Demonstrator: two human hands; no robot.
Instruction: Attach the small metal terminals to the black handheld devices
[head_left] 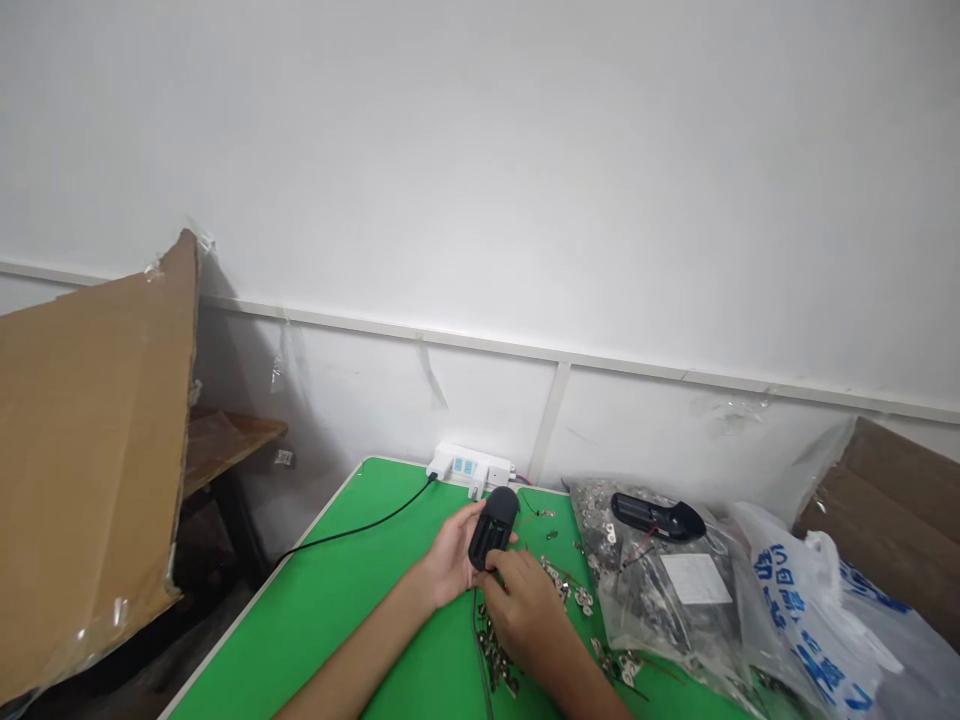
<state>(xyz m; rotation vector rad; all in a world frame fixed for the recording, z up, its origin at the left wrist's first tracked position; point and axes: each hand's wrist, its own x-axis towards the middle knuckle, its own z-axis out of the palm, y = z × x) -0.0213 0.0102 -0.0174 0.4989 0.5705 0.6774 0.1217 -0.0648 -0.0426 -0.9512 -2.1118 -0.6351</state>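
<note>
Schematically, I am viewing the left hand (452,556) cradling a black plastic casing (493,526) in its partly curled palm, while the right hand (521,603) is pinching the casing's lower end. Loose metal terminals (559,580) are lying just right of the casing on the green bench (352,590); further right, a second black casing (656,516) is resting on a clear plastic bag (660,610).

Green mat (300,640) left of hands (450,555) (525,620), plastic bags (667,590) blocking right
</note>
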